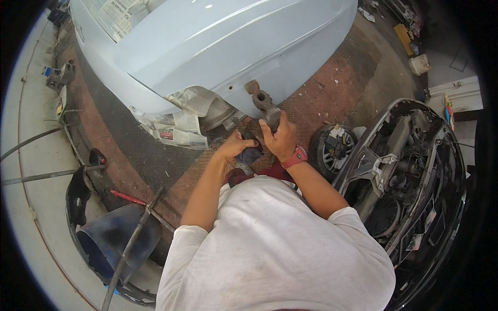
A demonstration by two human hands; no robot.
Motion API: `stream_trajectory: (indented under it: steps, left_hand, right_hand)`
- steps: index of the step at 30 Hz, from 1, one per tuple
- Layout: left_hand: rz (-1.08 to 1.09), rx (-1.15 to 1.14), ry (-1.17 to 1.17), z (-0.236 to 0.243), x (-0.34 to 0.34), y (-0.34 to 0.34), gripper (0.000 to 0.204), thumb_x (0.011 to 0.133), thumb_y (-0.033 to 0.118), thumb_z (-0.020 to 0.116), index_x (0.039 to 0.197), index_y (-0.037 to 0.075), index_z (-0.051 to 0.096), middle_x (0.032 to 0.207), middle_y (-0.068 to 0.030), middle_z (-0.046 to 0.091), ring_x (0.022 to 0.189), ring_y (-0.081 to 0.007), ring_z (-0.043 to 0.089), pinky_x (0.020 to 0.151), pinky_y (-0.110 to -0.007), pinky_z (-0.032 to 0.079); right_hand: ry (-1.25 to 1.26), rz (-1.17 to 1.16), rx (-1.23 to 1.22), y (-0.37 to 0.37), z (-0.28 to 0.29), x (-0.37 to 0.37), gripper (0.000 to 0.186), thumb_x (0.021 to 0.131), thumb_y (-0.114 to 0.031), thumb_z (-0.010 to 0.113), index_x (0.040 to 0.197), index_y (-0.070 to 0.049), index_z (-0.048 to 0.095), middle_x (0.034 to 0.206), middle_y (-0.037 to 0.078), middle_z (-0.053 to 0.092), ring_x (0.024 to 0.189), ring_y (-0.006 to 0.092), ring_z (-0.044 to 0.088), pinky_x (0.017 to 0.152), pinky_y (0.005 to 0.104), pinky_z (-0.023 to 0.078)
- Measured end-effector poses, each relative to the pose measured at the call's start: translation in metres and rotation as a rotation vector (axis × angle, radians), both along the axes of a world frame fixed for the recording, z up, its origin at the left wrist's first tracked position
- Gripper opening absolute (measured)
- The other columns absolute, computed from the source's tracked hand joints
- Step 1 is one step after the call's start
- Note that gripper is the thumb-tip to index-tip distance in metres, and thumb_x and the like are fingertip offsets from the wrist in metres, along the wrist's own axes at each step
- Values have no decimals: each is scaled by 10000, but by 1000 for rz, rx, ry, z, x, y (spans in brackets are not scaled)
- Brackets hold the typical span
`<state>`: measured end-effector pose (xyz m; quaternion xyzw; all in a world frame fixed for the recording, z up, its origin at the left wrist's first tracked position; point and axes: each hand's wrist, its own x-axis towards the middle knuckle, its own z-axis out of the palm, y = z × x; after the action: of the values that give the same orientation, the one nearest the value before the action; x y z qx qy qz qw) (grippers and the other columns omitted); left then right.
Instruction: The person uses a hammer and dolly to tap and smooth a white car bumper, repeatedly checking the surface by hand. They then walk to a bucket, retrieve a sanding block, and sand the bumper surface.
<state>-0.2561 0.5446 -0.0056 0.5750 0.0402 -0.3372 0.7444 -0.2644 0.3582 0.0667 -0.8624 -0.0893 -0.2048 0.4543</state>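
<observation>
A light grey-blue car body panel (244,46) fills the upper middle, with newspaper masking (174,127) around a cut-away corner. My right hand (280,137) is closed on a worn, heavy metal hammer (262,101), its head raised over the panel's lower edge. To its left, my left hand (236,147) is closed round a dark metal bar tool (238,123), pointing up toward a round metal fitting (215,118) under the masking. A dark lump below my fingers is too unclear to name.
A loose wheel (332,153) lies right, beside a large dark car front assembly (386,171). At left are metal pipe stands (124,249), a blue-grey curved plastic piece (114,233) and a red tool (127,197). A white bucket (418,64) stands upper right on patterned flooring (119,150).
</observation>
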Motion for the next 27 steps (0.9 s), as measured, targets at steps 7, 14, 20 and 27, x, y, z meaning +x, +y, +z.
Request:
stream_trajectory:
  steps: [7, 14, 20, 27]
  left_hand:
    - [-35, 2, 10, 2, 2, 1, 435, 836, 49, 743, 1253, -17, 638, 1073, -44, 738, 966, -150, 690, 919, -308, 540]
    - [-110, -63, -39, 13, 6, 3, 1048, 823, 26, 725, 1675, 32, 116, 1103, -120, 770, 1011, -205, 719, 925, -337, 565]
    - [-87, -75, 31, 18, 2, 5, 1037, 838, 16, 705, 1671, 26, 87, 1094, -145, 777, 989, -213, 736, 935, -331, 568]
    - [-111, -50, 39, 9, 7, 3, 1024, 850, 20, 697, 1664, 25, 77, 1099, -166, 770, 997, -232, 736, 948, -351, 569]
  right_hand:
    - [77, -17, -37, 12, 3, 10, 384, 971, -261, 729, 1142, 54, 591, 856, 246, 721, 761, 457, 724, 656, 480, 564]
    - [-185, 4, 42, -10, -33, -2, 391, 953, -266, 742, 1177, 34, 630, 849, 236, 724, 726, 440, 723, 624, 476, 562]
    - [194, -105, -41, -7, 13, 24, 322, 1008, -228, 682, 1168, 36, 590, 932, 238, 733, 837, 449, 724, 723, 472, 557]
    - [-68, -82, 42, -21, 6, 21, 431, 980, -269, 722, 1166, 92, 579, 867, 264, 719, 748, 457, 724, 640, 485, 566]
